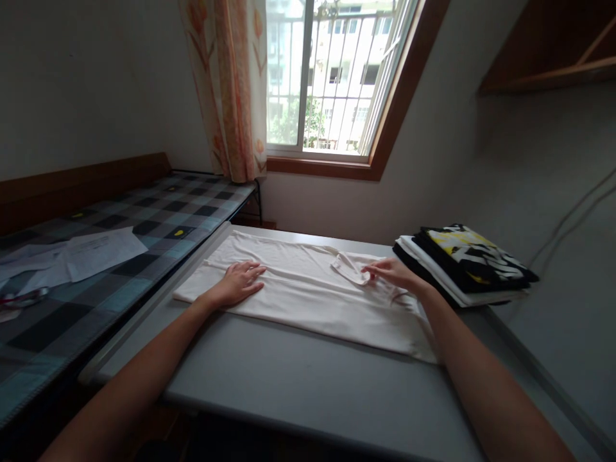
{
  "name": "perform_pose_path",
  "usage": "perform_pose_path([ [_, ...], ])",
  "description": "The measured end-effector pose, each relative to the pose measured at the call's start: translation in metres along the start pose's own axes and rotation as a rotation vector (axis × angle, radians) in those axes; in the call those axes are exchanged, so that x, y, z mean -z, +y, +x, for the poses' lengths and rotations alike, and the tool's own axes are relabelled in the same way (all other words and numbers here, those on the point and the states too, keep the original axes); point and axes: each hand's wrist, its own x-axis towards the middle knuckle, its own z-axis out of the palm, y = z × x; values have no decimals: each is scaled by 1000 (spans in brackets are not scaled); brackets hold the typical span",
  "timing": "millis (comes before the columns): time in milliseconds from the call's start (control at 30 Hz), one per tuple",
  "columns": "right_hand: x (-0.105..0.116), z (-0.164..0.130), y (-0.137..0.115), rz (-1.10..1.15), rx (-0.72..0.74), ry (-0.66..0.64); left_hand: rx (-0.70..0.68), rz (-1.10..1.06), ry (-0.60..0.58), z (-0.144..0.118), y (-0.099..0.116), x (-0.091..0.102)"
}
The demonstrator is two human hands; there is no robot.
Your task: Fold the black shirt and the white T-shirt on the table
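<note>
Shirt: the white shirt (298, 301) lies folded, long and flat, on the grey desk (289, 372); take its middle as the centre of the clock.
Left hand: the left hand (238, 282) rests at nine o'clock, palm down on the cloth, its fingers open and slightly spread.
Right hand: the right hand (393, 272) is near three o'clock; its fingers are closed in a pinch on the edge of the collar (345, 269).
Clothes pile: at three o'clock, just beside the shirt, is a pile of folded clothes (474, 260), the top one black with yellow and white print.
Bed: the bed (158, 205) with checked cover is at ten o'clock, bearing loose papers (101, 253).
Window: the window (332, 83) is at twelve, the flowered curtain (231, 96) at eleven.
</note>
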Motion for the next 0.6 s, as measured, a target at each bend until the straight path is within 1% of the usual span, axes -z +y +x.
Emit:
perform_pose_path([
  [133, -5, 4, -14, -5, 0, 15, 12, -1, -1, 0, 0, 1],
  [267, -27, 7, -31, -98, -1, -14, 8, 1, -15, 0, 1, 2],
  [367, -43, 7, -33, -135, 31, 0, 11, 1, -20, 0, 0, 1],
  [400, -47, 7, -30, -141, 29, 35, 9, 1, -16, 0, 0, 1],
  [467, -49, 8, -21, -156, -22, 160, 3, -1, -3, 0, -2, 1],
  [567, -44, 7, 0, -248, -176, 415, -5, -17, 11, 0, -2, 1],
  [600, -42, 6, 7, -282, -225, 477, -6, -27, 22, 0, -1, 1],
])
